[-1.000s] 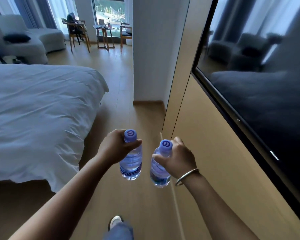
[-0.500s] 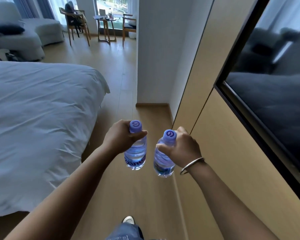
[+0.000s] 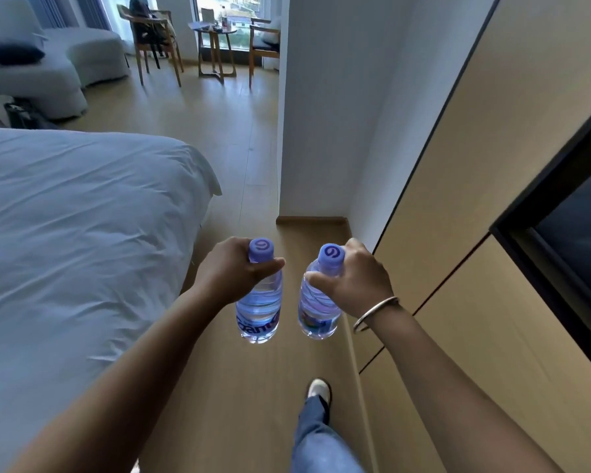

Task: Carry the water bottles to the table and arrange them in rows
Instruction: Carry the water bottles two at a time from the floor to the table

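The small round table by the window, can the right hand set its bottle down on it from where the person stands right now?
Probably not yet. The table stands far across the floor, well beyond the right hand, whose grip is on its bottle. The path between bed and wall looks free.

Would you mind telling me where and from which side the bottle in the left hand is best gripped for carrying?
Grip the bottle at the narrow shoulder just under its cap, coming from its left, as the left hand does: it hangs upright, and the wider cap above stops the grip slipping off.
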The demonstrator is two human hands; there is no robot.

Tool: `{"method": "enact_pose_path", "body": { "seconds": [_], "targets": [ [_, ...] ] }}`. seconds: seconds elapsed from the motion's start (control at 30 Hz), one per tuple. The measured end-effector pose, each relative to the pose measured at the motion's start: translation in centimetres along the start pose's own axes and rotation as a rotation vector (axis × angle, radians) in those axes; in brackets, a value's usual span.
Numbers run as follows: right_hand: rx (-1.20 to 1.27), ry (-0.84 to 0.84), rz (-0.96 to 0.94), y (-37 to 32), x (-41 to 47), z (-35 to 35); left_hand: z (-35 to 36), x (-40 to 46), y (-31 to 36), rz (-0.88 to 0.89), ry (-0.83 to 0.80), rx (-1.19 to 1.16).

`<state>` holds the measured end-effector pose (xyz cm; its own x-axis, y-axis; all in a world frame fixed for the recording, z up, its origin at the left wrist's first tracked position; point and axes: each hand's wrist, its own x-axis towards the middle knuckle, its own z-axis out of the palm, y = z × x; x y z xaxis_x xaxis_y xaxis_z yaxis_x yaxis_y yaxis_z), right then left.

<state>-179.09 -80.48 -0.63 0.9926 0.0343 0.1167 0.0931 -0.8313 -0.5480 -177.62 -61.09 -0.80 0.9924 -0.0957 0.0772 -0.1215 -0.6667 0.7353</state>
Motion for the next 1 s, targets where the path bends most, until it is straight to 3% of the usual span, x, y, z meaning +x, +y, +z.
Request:
{"method": "enact_pose_path", "body": {
  "seconds": [0.67, 1.0],
  "targets": [
    [-0.069, -0.019, -0.196, 5.0, 38.8, 1.3, 0.7, 36.7, -1.4, -0.048, 0.121, 0.055],
    [-0.032, -0.105, -0.217, 2.4, 53.8, 7.5, -3.2, 50.7, -8.1, -0.119, 0.166, 0.037]
  ]
}}
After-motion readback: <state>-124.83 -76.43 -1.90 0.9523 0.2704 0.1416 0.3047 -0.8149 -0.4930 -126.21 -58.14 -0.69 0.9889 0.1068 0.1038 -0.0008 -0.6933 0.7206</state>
